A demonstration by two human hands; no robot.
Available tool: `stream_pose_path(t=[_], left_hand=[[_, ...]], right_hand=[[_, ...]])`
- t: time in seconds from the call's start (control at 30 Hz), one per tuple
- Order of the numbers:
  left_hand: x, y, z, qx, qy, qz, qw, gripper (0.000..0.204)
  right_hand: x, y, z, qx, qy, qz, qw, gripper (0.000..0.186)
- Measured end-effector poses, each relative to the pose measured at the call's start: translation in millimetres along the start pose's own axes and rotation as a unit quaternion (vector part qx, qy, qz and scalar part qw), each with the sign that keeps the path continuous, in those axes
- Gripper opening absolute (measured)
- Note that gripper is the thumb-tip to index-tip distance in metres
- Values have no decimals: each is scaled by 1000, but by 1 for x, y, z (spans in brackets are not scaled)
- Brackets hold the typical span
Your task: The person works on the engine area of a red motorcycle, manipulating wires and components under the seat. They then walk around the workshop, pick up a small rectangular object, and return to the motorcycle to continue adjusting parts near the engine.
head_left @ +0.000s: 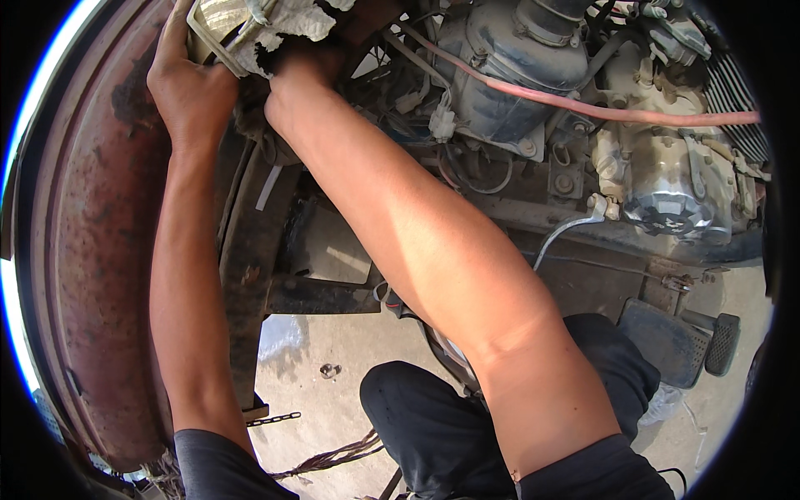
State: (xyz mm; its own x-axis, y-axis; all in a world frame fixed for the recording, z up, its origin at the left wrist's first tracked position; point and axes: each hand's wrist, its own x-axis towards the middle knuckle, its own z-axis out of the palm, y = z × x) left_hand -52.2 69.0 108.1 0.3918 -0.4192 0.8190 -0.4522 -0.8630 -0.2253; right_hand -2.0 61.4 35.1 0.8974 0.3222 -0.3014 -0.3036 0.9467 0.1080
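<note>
At the top left, a pale metal-edged frame [218,48] carries torn, whitish, crumbly-edged lining [292,23]. My left hand [193,96] grips the frame's near left edge, its fingers running up the outer side and its thumb close to the lower corner. My right arm reaches across from the lower right. Under the ragged edge of the lining, my right hand [308,67] is in a dark gap. Shadow and blur hide its fingers, so I cannot make out what it touches.
A rusty reddish curved body panel [104,250] borders the left. A dusty engine housing [508,71] and a pink hose [575,102] lie right of my arm. Below are a foot pedal [664,342], twisted wires [333,457] and a short chain [275,418]. My bent knees are at the bottom.
</note>
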Motion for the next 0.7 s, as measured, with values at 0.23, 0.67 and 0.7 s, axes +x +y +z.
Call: stream_pose_path(t=[0.23, 0.67, 0.7], left_hand=[[0, 0, 0, 6, 1, -1, 1000, 57], [0, 0, 1, 20, 3, 2, 1000, 56], [0, -1, 1, 22, 4, 2, 1000, 56]], right_hand=[[0, -2, -5, -60, -33, -70, 995, 34], [0, -5, -2, -17, -40, -19, 999, 38], [-1, -5, -2, -15, -46, -18, 999, 39]])
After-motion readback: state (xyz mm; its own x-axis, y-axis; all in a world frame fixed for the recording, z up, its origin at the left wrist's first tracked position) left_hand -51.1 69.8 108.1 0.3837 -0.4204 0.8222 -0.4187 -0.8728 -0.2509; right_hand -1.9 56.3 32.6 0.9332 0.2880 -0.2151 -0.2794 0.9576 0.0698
